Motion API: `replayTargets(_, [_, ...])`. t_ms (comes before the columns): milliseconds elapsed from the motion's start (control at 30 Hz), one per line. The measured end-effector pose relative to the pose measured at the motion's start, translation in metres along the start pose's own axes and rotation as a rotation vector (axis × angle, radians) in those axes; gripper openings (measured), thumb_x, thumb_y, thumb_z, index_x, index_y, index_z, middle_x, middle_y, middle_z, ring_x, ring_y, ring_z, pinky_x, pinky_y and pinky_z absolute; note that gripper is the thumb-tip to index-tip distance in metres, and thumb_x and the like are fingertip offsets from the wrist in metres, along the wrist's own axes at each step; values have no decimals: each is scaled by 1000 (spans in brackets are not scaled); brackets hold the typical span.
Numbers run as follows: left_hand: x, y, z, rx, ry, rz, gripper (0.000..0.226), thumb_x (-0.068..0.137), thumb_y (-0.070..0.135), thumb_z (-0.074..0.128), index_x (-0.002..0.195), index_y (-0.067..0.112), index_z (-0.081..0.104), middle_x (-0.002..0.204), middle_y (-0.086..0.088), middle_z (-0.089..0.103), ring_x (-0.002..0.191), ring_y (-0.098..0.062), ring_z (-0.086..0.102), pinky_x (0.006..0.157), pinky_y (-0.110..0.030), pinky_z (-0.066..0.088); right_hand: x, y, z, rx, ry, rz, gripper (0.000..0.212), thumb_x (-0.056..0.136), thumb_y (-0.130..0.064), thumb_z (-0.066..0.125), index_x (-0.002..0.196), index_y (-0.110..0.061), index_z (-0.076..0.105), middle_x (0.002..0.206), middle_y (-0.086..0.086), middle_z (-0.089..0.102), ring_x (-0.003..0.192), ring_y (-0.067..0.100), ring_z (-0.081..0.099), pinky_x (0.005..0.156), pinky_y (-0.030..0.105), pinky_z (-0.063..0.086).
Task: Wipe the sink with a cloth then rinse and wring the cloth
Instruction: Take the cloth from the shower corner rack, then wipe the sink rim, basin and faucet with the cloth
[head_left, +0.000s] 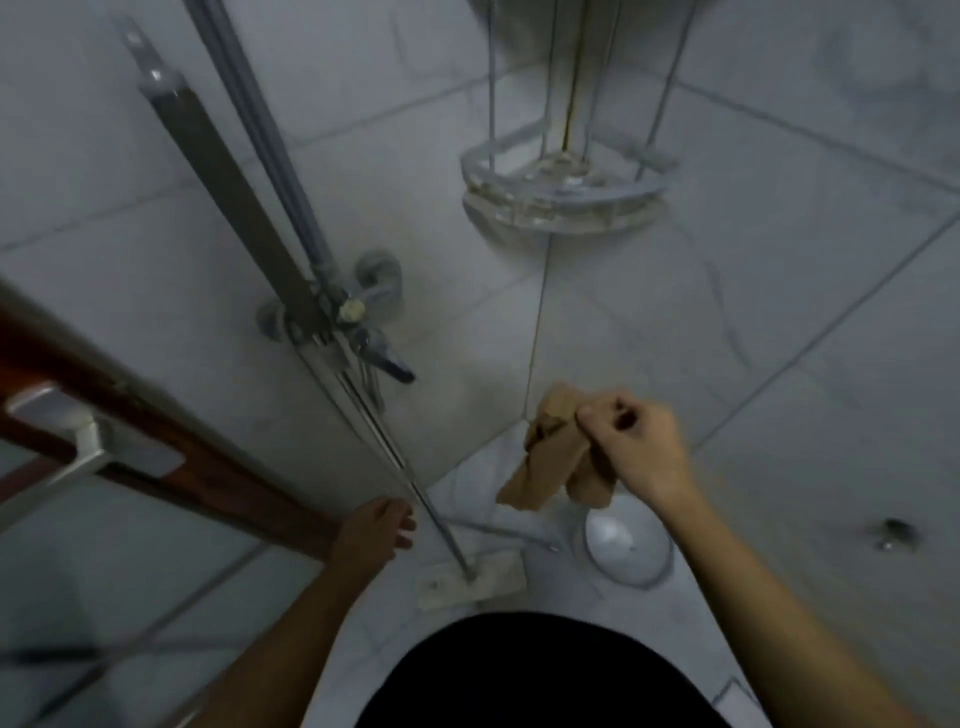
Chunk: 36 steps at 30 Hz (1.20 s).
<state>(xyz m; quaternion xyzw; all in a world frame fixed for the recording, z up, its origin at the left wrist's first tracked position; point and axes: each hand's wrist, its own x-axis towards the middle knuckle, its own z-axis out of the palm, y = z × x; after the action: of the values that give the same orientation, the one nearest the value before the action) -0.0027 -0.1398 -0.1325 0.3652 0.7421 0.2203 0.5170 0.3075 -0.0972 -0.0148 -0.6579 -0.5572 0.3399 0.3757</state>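
While the right hand (634, 441) grips the bunched tan cloth (550, 462), fingers clamped on it, at three o'clock of the wall tap (363, 332), the left hand (376, 530) hangs empty, fingers apart; no sink shows (wiping seemingly done), rinsing and wringing apparently remain.

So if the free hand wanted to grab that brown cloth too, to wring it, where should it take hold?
Probably the lower hanging end of the cloth, coming in from the left. The right hand already pinches the bunched top, and the cloth droops in loose folds below it, clear of the wall. The left hand hangs open, lower and to the left, so that end is nearest it.
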Motion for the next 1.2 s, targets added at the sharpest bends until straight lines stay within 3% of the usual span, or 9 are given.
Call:
replayTargets(100, [-14,-41,15,30,-54,-94,24,104,20,51,88,9,66,85,-11,71,64,-22,62,59,-27,41,-59,81,6,-23,-78,273,20,91,-17,70,80,0,67,71,13,71,69,28,66,62,33,50])
replayTargets(233, [-29,-76,22,116,-62,-146,24,102,23,53,86,10,66,83,-9,72,63,-21,64,59,-29,43,-126,146,0,10,-62,494,17,89,-7,67,72,-4,64,54,-4,68,49,8,64,42,11,43])
replayTargets(367, [-35,-89,20,193,-53,-164,25,102,21,53,88,6,66,81,-11,72,63,-23,64,60,-30,43,-164,185,1,-62,-80,621,11,87,-19,72,79,-12,68,74,-1,70,74,18,68,64,29,49])
replayTargets(500, [-23,-83,16,300,-127,-138,23,103,17,51,91,4,66,81,-13,71,65,-25,63,58,-29,41,-176,187,-1,-47,-17,638,12,86,-26,72,80,-16,68,75,-3,70,72,12,67,62,26,50])
replayTargets(700, [28,-64,17,464,-260,-55,25,104,14,48,92,4,67,84,-16,71,68,-27,65,64,-30,49,-188,160,-14,145,208,671,16,89,-21,70,81,-9,63,63,13,69,47,22,60,45,30,49])
replayTargets(867, [73,-38,43,579,-459,25,24,103,17,51,92,-1,64,79,-16,68,61,-26,58,60,-31,42,-246,150,9,165,458,835,14,90,-20,69,81,-11,62,64,1,65,43,4,57,41,16,44])
replayTargets(967, [76,-24,61,756,-597,176,24,103,21,52,92,7,67,83,-15,74,63,-25,65,59,-31,46,-303,145,49,208,658,987,18,90,-18,70,78,-9,60,65,0,63,45,1,58,41,13,44])
replayTargets(1100, [57,-15,94,957,-819,280,21,100,18,53,88,9,68,82,-14,73,64,-24,64,57,-29,45,-392,124,124,274,912,1193,20,88,-19,71,75,-9,60,71,3,64,65,17,59,58,28,45])
replayTargets(1200, [23,-23,119,1062,-960,340,20,100,17,53,91,7,67,85,-16,74,66,-27,66,63,-34,50,-462,95,187,360,1117,1321,22,89,-19,71,72,-9,61,69,3,61,66,20,56,58,30,41])
